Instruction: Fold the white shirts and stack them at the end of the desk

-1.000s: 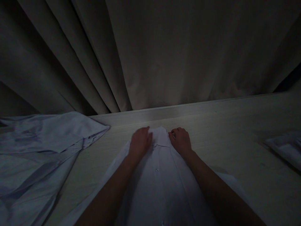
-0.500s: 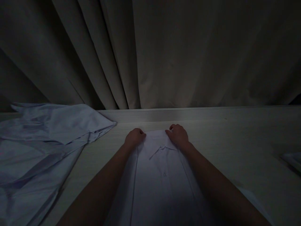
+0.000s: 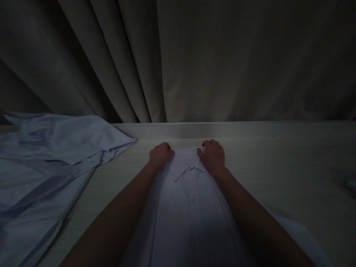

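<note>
Well to the left of the left hand [image 3: 161, 154], a rumpled pale garment [image 3: 75, 137] is laid on the pale surface [image 3: 278, 159], its pointed corner aimed toward that hand but not touched by it; the spacing is judged to leave working room between. Beyond both hands a pleated curtain [image 3: 208, 63] is hung. The left forearm is extended forward and slanted inward, with the left hand closed at the left end of the collar [image 3: 185, 159], fingers curled and thumb turned in toward the cloth. Between the hands, the white shirt [image 3: 191, 222] is spread front up, collar away from the wearer and button line running back between the forearms. Because the collar is gripped at both ends, its top edge is held nearly straight; alignment is presumed to be the reason. The right forearm is slanted inward in mirror fashion; by the right hand [image 3: 213, 157] the collar's right end is pinched, thumb on the near face, fingers bent behind. Nearer than the right hand and outside its forearm, white cloth [image 3: 300, 233] is seen, possibly a sleeve; attachment cannot be confirmed.
</note>
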Tool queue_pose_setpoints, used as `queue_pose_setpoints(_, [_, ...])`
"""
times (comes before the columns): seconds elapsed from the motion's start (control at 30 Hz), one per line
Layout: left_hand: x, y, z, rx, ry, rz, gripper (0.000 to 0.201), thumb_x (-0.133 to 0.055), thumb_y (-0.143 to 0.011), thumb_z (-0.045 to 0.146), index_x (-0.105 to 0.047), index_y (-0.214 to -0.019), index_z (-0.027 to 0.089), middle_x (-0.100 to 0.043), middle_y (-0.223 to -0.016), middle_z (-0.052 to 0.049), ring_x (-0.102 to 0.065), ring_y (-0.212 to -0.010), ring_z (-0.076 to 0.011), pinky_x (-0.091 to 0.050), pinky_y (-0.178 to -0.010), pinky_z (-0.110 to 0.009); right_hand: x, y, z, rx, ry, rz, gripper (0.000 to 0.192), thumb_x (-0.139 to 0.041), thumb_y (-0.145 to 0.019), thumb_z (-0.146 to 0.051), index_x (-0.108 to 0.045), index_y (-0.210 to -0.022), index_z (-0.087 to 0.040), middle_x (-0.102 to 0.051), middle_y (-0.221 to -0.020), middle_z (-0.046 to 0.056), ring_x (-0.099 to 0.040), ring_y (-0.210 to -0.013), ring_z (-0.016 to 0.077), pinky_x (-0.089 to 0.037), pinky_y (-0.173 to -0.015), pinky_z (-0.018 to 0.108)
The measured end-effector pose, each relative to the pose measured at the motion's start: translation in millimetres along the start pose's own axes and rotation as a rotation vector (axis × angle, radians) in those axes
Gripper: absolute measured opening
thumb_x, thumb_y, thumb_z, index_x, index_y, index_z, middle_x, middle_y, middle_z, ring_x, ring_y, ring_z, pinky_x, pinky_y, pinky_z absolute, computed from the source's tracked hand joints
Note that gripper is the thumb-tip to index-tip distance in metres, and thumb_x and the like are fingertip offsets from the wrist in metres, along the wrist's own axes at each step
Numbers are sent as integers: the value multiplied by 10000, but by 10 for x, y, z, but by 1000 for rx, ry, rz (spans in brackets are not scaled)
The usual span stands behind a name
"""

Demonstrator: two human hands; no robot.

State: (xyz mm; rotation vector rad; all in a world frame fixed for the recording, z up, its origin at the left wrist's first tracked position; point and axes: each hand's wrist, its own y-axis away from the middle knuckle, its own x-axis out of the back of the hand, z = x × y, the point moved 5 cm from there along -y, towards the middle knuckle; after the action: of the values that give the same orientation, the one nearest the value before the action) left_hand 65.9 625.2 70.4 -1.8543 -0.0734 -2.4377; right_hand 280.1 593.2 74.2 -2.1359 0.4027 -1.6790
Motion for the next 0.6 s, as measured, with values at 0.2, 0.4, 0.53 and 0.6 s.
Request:
queue_pose_setpoints(0.2, [57,30,94,22,-72,66,247,-476,-743,325,-652,-857,195,-711,-952,-124,-647,-883,-269,-488,-734,-376,20,93,-241,293,-119,-132,211,-476,-835,-168,-679,-883,-203,-543,-910,84,-466,-889,201,-364,-789,311])
queue_pose_setpoints(0.4, [117,106,195,-38,-156,198,325,-395,-811,313,-647,-939,153,-672,-1010,-166,-601,-972,-295,-459,-811,-413,17,33,-39,137,-165,-55,194,-445,-805,-130,-624,-864,-178,-546,-904,82,-484,-860,188,-379,-761,289])
queue_pose_setpoints(0.53, [93,293,558,-268,-117,278,431,-278,-887,389,-640,-963,169,-668,-995,-128,-592,-957,-233,-440,-834,-351,-21,-42,306,-101,-318,85,268,-379,-795,-114,-579,-965,-167,-567,-929,81,-519,-858,184,-398,-783,298])
queue_pose_setpoints(0.6, [-28,362,754,-319,-36,146,486,-288,-878,488,-658,-895,173,-689,-919,-114,-617,-875,-220,-452,-775,-336,-82,-56,388,-121,-370,60,262,-379,-789,-124,-595,-928,-173,-580,-904,74,-530,-851,187,-406,-789,308])
